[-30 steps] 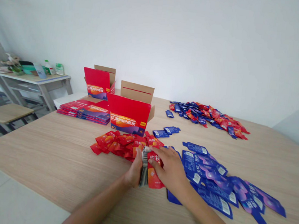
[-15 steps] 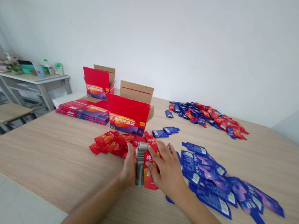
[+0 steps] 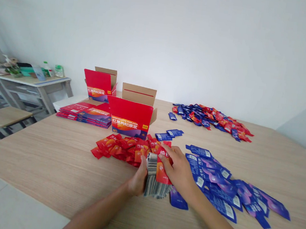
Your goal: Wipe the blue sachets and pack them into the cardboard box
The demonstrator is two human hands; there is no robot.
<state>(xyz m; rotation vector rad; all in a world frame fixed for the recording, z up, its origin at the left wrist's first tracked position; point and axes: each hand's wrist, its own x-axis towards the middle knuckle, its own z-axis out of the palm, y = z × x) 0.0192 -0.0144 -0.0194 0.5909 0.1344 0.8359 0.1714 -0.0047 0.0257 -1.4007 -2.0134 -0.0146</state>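
Note:
My left hand (image 3: 138,179) is closed round the side of a thick stack of sachets (image 3: 156,189), whose grey, striped edges face me. A red sachet (image 3: 163,173) with white lettering lies over the front of the stack, and my right hand (image 3: 178,167) grips its upper right part. Whether that sachet is apart from the stack cannot be made out. Just beyond the hands is a heap of loose red sachets (image 3: 121,147). On the right, overlapping blue sachets (image 3: 212,177) are spread out, and one blue sachet (image 3: 178,199) lies below my right wrist.
Behind the red heap an open red carton (image 3: 130,117) stands with raised flaps, and another open carton (image 3: 97,85) is farther back. Flat cartons (image 3: 86,113) are stacked at left. A mixed red and blue pile (image 3: 213,120) lies near the wall. A stool (image 3: 5,115) stands beyond the table.
Both hands and the stack have shifted a little to the right. The red sachet sits higher against the stack, and more of the striped edges shows below it.

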